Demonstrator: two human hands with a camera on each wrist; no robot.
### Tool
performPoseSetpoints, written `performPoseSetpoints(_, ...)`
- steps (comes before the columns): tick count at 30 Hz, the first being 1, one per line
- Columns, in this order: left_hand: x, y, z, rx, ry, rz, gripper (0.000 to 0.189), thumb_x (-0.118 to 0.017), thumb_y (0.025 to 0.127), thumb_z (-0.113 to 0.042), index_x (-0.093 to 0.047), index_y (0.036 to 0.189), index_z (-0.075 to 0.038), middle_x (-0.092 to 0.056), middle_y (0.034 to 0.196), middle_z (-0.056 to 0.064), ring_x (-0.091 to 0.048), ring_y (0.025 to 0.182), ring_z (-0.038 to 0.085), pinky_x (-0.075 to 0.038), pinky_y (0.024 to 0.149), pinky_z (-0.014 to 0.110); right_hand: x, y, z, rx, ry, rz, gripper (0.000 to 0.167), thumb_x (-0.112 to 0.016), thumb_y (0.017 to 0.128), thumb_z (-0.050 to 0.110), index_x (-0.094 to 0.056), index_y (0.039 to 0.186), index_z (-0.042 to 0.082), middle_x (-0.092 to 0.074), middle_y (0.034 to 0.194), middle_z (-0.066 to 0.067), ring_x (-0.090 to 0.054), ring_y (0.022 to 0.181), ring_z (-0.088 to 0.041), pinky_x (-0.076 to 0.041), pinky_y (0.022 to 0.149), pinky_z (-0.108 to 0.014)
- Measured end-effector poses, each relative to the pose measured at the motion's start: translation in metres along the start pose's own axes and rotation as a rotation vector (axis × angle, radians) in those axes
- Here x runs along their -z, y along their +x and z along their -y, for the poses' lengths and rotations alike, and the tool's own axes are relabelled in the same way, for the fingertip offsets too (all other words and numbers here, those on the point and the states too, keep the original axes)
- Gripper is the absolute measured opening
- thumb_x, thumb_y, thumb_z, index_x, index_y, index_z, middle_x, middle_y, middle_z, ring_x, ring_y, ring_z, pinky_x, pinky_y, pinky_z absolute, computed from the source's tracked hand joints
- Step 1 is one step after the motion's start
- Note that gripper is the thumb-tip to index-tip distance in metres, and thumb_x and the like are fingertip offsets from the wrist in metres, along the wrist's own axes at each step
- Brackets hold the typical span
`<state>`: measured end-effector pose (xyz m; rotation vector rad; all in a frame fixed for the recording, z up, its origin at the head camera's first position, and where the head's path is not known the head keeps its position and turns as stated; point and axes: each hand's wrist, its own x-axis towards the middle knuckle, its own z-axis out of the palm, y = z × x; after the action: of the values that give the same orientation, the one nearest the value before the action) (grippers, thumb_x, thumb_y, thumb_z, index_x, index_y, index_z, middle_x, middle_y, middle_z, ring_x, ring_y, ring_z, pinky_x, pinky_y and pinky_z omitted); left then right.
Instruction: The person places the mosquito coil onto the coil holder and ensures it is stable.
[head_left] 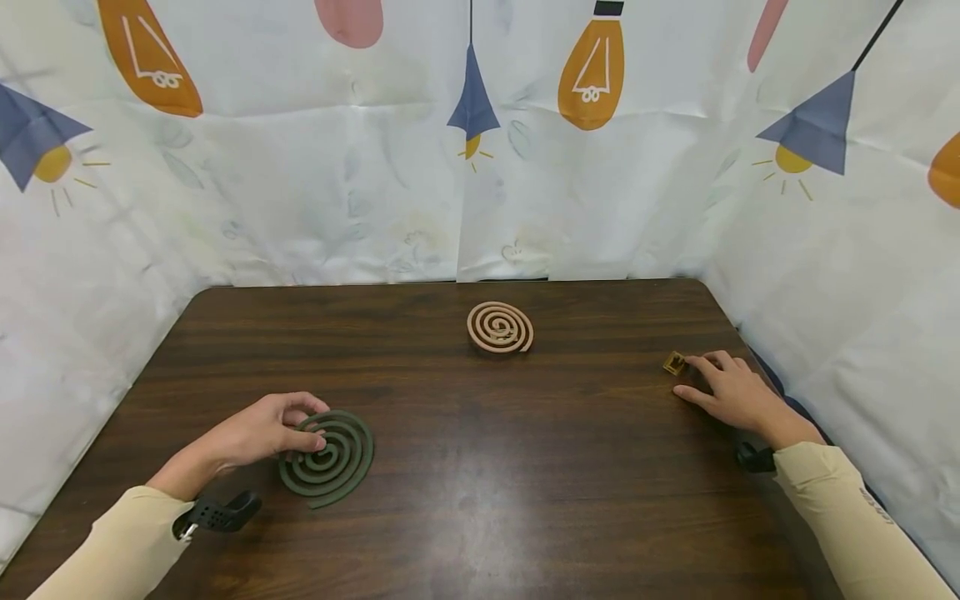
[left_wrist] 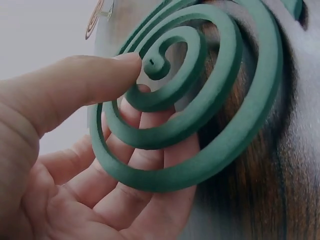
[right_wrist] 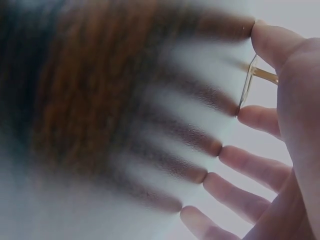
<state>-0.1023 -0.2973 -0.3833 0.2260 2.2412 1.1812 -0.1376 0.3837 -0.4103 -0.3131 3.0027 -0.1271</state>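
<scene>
My left hand [head_left: 273,429] grips a flat green mosquito coil [head_left: 369,448], thumb on its upper face and the other fingers beneath. In the left wrist view the coil [left_wrist: 274,70] is tilted above the wood, with finger parts showing through its gaps. At the table's right side, my right hand [head_left: 731,392] rests its spread fingertips on the tabletop. Its index fingertip is right at a small gold-coloured metal stand [head_left: 674,362]. In the right wrist view the stand [right_wrist: 265,75] shows between thumb and index finger, partly hidden by the hand.
A light brown mosquito coil [head_left: 498,325] stands slightly raised near the back middle of the dark wooden table [head_left: 480,467]. White printed curtains [head_left: 420,192] hang behind and along both sides of the table.
</scene>
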Motion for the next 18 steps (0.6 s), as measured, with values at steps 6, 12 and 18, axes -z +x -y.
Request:
performPoseSetpoints(6,-0.0001,0.0029,0.0026,-0.034,-0.035,0.03,0.051,-0.073,0.096,-0.015,-0.053,0.134,0.012,-0.075,0.095,0.008,-0.067,0.072,0.012,-0.054,0.059,0.03,0.0019,-0.0012,0.0018,0.012,0.0,0.007,0.077,-0.057,0.102,0.058,-0.047,0.15,-0.002,-0.044,0.147,-0.037,-0.046,0.128,-0.062,-0.046,0.093,-0.075)
performPoseSetpoints(12,-0.0016,0.0053,0.0042,-0.041,-0.053,0.033,0.046,-0.074,0.095,-0.014,-0.057,0.13,0.011,-0.075,0.093,0.008,-0.069,0.073,0.012,-0.054,0.059,0.029,0.0038,-0.0042,0.0017,0.016,0.011,0.01,0.076,-0.057,0.102,0.058,-0.049,0.149,-0.001,-0.044,0.147,-0.036,-0.047,0.128,-0.061,-0.046,0.093,-0.075)
performPoseSetpoints(18,-0.0039,0.0062,0.0038,-0.051,-0.071,0.029,0.046,-0.075,0.094,-0.013,-0.058,0.128,0.012,-0.077,0.092,0.009,-0.068,0.071,0.009,-0.054,0.058,0.028,0.0047,-0.0042,0.0006,0.034,0.035,-0.014,0.073,-0.059,0.102,0.055,-0.045,0.153,0.003,-0.045,0.146,-0.035,-0.046,0.129,-0.061,-0.044,0.097,-0.077)
